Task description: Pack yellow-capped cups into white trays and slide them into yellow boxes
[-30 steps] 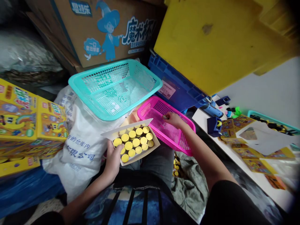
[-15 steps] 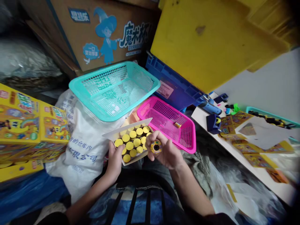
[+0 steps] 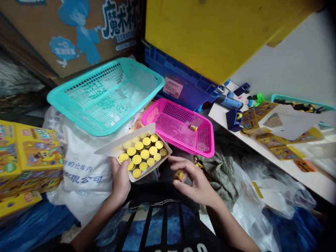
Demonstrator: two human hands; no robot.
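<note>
My left hand (image 3: 121,180) grips the near edge of a small open cardboard box (image 3: 160,160) packed with several upright yellow round pieces (image 3: 140,154). To its right, over my lap, my right hand (image 3: 193,177) holds a small yellow piece (image 3: 180,175) between thumb and fingers. Just beyond lies a pink mesh basket (image 3: 207,138) with one small yellow item (image 3: 193,127) inside.
A teal basket (image 3: 86,119) rests on a white printed sack (image 3: 84,168). Yellow toy boxes (image 3: 28,154) stack at left. A blue crate (image 3: 183,87) and yellow panel (image 3: 210,31) stand behind. At right, a white table (image 3: 301,175) carries printed cards and blue parts.
My right hand left the pink basket, came back to the box, took a yellow piece and now holds it lower over my lap. The view shifted down and right.
</note>
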